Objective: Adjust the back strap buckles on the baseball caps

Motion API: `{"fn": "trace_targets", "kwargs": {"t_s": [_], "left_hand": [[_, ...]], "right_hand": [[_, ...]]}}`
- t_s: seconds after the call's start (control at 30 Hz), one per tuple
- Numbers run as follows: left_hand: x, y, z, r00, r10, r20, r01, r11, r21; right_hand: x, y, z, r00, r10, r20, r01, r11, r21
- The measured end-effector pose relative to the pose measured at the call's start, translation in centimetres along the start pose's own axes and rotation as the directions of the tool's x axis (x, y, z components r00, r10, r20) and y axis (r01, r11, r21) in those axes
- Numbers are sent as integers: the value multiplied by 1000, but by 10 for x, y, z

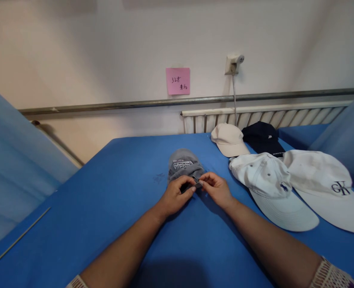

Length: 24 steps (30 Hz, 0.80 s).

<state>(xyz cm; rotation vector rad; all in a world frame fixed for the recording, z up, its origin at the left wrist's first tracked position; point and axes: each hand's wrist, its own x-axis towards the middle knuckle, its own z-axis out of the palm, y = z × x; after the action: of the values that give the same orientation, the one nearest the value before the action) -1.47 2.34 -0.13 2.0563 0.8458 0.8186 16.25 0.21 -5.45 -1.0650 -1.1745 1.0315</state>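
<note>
A grey baseball cap [183, 158] with white lettering lies on the blue table in front of me, its strap side toward me. My left hand [179, 194] pinches the cap's back strap between thumb and fingers. From the other side, my right hand [217, 189] grips the dark strap end [198, 185] with its fingertips. Both hands meet at the near edge of the cap, close together. The fingers partly hide the strap and its fastening.
To the right lie a beige cap [226, 138], a navy cap [262, 136], a pale cap with a small horse logo [263, 174] and a white cap [317, 176]. A thin stick [23, 234] rests at the left on the blue table [105, 192]. Behind stands a radiator [255, 116].
</note>
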Motion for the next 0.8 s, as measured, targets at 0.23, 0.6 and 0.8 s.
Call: {"fn": "trace_targets", "kwargs": {"t_s": [0.23, 0.6, 0.8], "left_hand": [[0, -7, 0, 1000, 21, -11, -22, 997, -80], [-2, -3, 2, 999, 40, -28, -41, 999, -12], [-2, -2, 5, 999, 49, -12, -48, 998, 52]], "right_hand": [[-6, -5, -1, 976, -214, 48, 219, 948, -231], [-10, -12, 1, 951, -296, 86, 305, 864, -400], [-11, -10, 3, 968, -244, 56, 243, 862, -444]]}}
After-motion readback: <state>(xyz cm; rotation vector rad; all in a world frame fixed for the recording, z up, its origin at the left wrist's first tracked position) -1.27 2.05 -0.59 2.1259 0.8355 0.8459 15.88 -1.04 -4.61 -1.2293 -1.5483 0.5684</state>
